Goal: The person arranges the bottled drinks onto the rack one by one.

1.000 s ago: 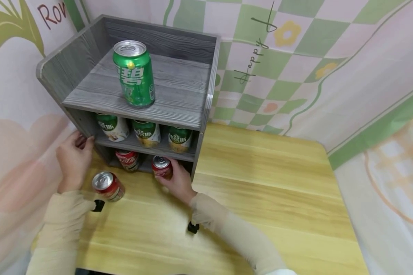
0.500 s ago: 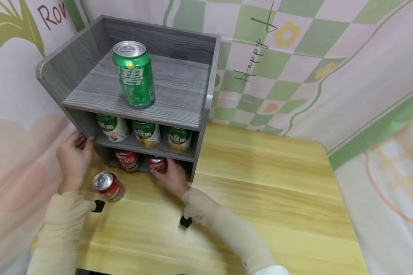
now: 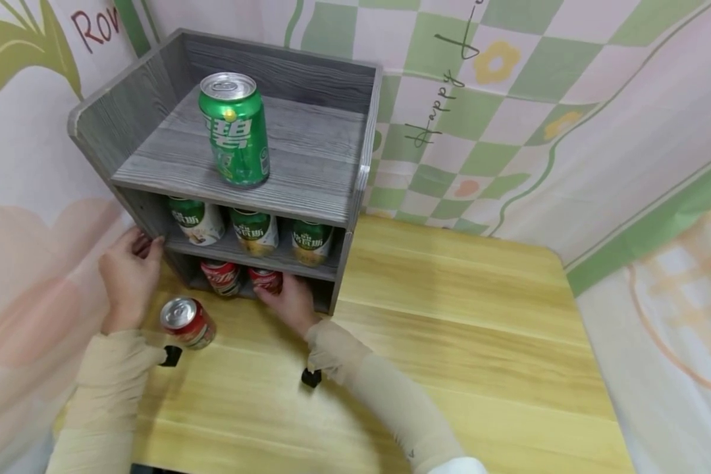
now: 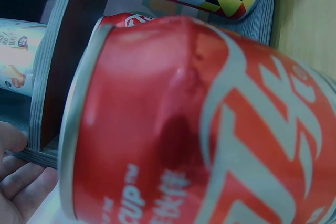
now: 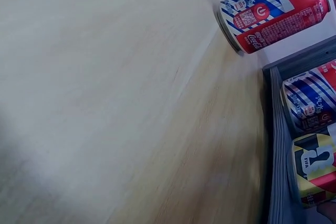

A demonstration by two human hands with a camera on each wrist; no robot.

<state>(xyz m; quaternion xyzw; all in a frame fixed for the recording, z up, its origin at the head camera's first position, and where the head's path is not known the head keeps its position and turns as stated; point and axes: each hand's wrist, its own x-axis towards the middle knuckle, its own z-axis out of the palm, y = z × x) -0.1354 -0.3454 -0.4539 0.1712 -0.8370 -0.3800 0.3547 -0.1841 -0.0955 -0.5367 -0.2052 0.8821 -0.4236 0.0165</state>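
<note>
In the head view my right hand (image 3: pixel 287 303) grips a red cola can (image 3: pixel 266 280) inside the bottom compartment of the grey shelf (image 3: pixel 243 260). Its fingertips (image 5: pixel 328 211) show at the corner of the right wrist view, against the can's yellow-and-black side (image 5: pixel 315 163). Just left of it in the same compartment stands another cola can (image 3: pixel 221 276). My left hand (image 3: pixel 131 280) holds the shelf's left side at the middle board, thumb and curled fingers at the edge. A third cola can (image 3: pixel 187 321) stands on the table, close to my left wrist; it fills much of the left wrist view.
A green soda can (image 3: pixel 237 131) stands on the shelf's top board. Three green-and-white cans, one of them the middle can (image 3: pixel 253 232), line the middle compartment. Wooden table (image 3: pixel 462 329) extends to the right; a patterned cloth (image 3: pixel 450 118) hangs behind.
My right hand has moved left and inward, carrying its cola can from the shelf's front into the bottom compartment, closer to the other can. The left hand stays on the shelf's side.
</note>
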